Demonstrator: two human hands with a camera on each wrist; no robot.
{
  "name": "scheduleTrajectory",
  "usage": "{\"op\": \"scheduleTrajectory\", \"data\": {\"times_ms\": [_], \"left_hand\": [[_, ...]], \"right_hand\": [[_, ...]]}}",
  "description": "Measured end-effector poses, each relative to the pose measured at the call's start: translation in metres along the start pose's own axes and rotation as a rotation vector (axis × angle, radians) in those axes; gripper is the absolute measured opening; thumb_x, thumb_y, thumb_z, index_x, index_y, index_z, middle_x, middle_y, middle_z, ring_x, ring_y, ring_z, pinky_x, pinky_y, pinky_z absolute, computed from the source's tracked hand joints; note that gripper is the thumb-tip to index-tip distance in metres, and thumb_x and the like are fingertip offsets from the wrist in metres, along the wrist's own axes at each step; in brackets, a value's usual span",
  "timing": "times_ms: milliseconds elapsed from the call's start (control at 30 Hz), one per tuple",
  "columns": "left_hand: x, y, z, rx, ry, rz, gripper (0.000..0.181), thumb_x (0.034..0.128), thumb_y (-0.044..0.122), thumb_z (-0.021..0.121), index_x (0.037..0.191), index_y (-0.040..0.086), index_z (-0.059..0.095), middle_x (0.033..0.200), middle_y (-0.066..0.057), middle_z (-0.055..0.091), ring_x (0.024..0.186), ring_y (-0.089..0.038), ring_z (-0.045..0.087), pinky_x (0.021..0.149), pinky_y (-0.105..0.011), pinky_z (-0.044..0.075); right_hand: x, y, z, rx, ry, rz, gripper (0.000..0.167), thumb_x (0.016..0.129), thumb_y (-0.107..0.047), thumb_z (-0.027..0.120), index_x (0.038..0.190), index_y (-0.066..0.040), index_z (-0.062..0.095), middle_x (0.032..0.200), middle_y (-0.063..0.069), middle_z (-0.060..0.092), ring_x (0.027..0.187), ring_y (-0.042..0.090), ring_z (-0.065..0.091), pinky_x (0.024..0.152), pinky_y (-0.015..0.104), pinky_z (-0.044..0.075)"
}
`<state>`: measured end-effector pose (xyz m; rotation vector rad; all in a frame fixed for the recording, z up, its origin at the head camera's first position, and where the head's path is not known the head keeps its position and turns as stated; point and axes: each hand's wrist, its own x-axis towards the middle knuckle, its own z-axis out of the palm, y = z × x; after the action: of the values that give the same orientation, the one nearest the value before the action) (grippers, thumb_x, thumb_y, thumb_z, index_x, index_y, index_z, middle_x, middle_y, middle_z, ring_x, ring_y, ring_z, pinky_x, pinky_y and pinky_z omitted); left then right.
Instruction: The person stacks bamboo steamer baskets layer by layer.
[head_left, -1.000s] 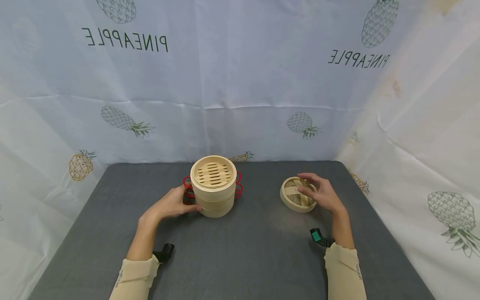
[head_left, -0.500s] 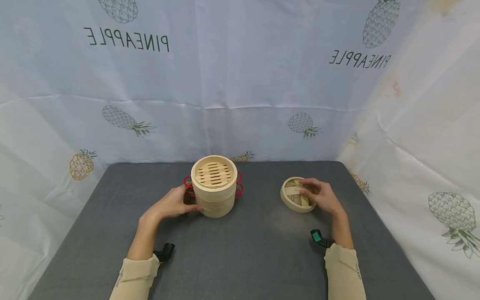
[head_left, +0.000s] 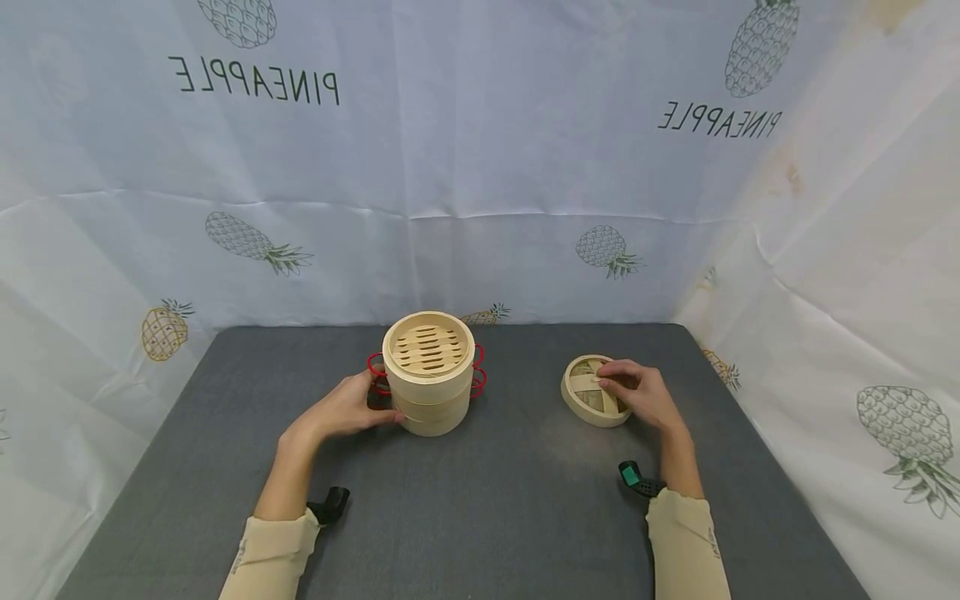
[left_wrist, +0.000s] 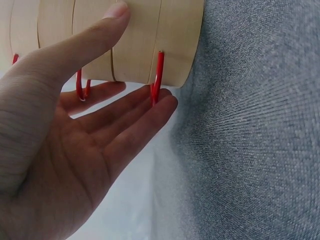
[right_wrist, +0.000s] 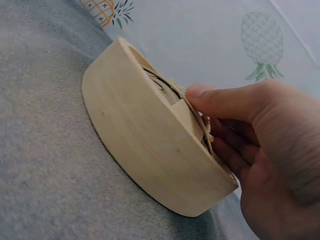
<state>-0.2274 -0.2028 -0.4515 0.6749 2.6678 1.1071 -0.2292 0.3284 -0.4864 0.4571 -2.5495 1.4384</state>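
Note:
A stack of round bamboo steamer baskets (head_left: 431, 392) stands upright near the back of the table, with a slatted surface inside its top rim. Red loop handles (head_left: 478, 382) stick out from both sides. My left hand (head_left: 347, 407) holds the stack's left side, thumb against the front wall; in the left wrist view, the other fingers (left_wrist: 137, 137) reach behind, beside the red loops. To the right, the bamboo steamer lid (head_left: 576, 405) lies on the table, crossed straps upward. My right hand (head_left: 647, 398) pinches its strap between thumb and fingers, and the lid's wall (right_wrist: 135, 135) faces the right wrist view.
The dark grey tabletop (head_left: 480, 517) spreads in front of and between the stack and the lid. A white pineapple-print cloth (head_left: 480, 167) hangs behind the table's back edge and along the sides. Black devices (head_left: 328, 506) are strapped at both wrists.
My right hand has lowered slightly onto the lid, and its thumb and fingers have drawn together on the strap. The left hand and the steamer stack look unchanged.

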Motion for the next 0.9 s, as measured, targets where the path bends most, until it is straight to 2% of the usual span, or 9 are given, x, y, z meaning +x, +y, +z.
{"op": "scheduleTrajectory", "data": {"times_ms": [367, 667, 900], "left_hand": [[-0.0004, 0.0013, 0.0008, 0.019, 0.005, 0.016, 0.074, 0.0902, 0.028, 0.091, 0.145, -0.005, 0.055, 0.128, -0.024, 0.075, 0.115, -0.038, 0.075, 0.098, -0.054, 0.064], [-0.0011, -0.0002, -0.0002, 0.011, 0.004, 0.012, 0.074, 0.0905, 0.027, 0.09, 0.146, -0.005, 0.054, 0.129, -0.024, 0.074, 0.117, -0.039, 0.075, 0.099, -0.055, 0.063], [-0.0005, 0.0011, 0.0008, 0.009, 0.007, 0.015, 0.074, 0.0898, 0.026, 0.091, 0.146, -0.005, 0.055, 0.128, -0.024, 0.075, 0.116, -0.039, 0.075, 0.099, -0.054, 0.063]], "right_hand": [[0.0017, 0.0007, 0.0027, -0.061, 0.025, 0.04, 0.015, 0.102, -0.008, 0.076, 0.112, 0.001, 0.082, 0.12, 0.027, 0.076, 0.109, -0.016, 0.059, 0.086, 0.005, 0.053], [0.0021, 0.0025, 0.0041, -0.091, 0.031, 0.008, 0.013, 0.103, -0.006, 0.073, 0.109, 0.003, 0.081, 0.118, 0.027, 0.075, 0.107, -0.015, 0.06, 0.083, 0.006, 0.053], [0.0012, 0.003, 0.0048, -0.093, 0.035, 0.021, 0.013, 0.104, -0.008, 0.073, 0.108, 0.002, 0.081, 0.119, 0.026, 0.075, 0.103, -0.013, 0.062, 0.081, 0.006, 0.053]]}}
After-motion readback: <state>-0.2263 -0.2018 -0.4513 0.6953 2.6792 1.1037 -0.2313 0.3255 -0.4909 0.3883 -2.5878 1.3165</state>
